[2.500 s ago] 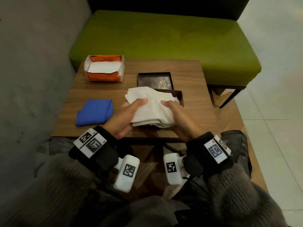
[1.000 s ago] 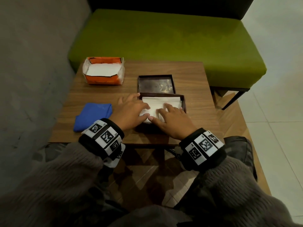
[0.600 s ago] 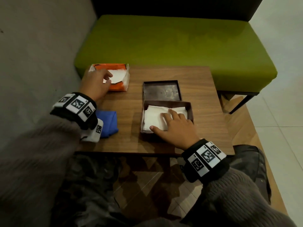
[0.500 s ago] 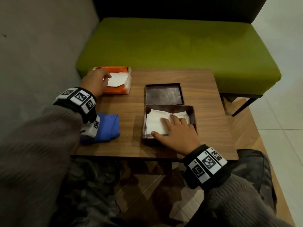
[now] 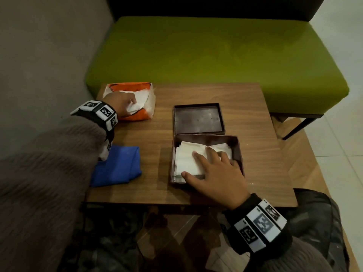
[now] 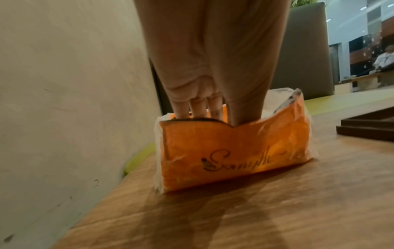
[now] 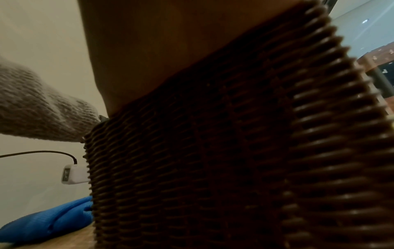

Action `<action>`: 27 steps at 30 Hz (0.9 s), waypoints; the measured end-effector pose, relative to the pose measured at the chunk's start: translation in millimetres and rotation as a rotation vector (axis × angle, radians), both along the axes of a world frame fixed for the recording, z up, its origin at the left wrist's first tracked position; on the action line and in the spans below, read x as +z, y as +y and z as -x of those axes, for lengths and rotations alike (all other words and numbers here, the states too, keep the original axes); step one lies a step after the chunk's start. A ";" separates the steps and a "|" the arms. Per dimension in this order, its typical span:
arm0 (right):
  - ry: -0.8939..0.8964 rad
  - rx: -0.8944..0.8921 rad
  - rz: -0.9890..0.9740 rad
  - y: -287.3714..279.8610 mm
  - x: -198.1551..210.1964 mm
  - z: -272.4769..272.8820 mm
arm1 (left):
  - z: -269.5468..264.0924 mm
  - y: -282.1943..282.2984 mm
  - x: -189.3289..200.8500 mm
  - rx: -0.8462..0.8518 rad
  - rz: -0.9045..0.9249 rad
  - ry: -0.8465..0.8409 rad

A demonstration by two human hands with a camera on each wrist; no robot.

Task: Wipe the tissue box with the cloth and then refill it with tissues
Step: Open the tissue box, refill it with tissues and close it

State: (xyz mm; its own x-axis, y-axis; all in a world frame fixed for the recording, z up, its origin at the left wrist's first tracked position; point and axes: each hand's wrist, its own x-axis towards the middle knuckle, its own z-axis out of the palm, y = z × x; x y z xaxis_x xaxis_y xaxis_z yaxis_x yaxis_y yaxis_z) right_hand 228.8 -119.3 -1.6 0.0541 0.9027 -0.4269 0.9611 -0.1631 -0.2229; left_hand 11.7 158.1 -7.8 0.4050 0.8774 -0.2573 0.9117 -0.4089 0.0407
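Note:
The dark brown woven tissue box [image 5: 239, 148] stands open on the table's near right, with a stack of white tissues [image 5: 186, 157] inside. My right hand [image 5: 204, 160] lies flat on that stack, fingers straight and spread. In the right wrist view the box wall [image 7: 213, 168] fills the frame under my palm. My left hand [image 5: 130, 104] reaches into the orange tissue pack [image 5: 137, 114] at the far left. Its fingers [image 6: 198, 107] and thumb dip into the pack [image 6: 234, 148] round the tissues there, tips hidden. The folded blue cloth [image 5: 119, 165] lies beside my left forearm.
The box lid [image 5: 198, 118] lies upturned just behind the box. A green bench [image 5: 196, 52] runs behind the wooden table [image 5: 157, 134], and a grey wall [image 5: 39, 46] stands close on the left. The blue cloth [image 7: 42, 222] shows left of the box.
My left hand left the box, crossed to the orange pack and has sunk its fingers into it. The right hand has stayed pressing on the tissues in the box.

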 end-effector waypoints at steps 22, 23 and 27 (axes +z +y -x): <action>-0.039 0.007 -0.053 -1.1 -5.0 1.0 | -8.1 -1.2 5.5 -0.001 -0.105 0.024; -0.039 0.010 -0.052 -1.4 -5.3 0.8 | -5.9 1.1 8.8 0.007 -0.110 -0.004; -0.027 0.009 -0.053 -1.3 -5.8 0.5 | 3.0 7.7 21.4 0.049 -0.116 -0.151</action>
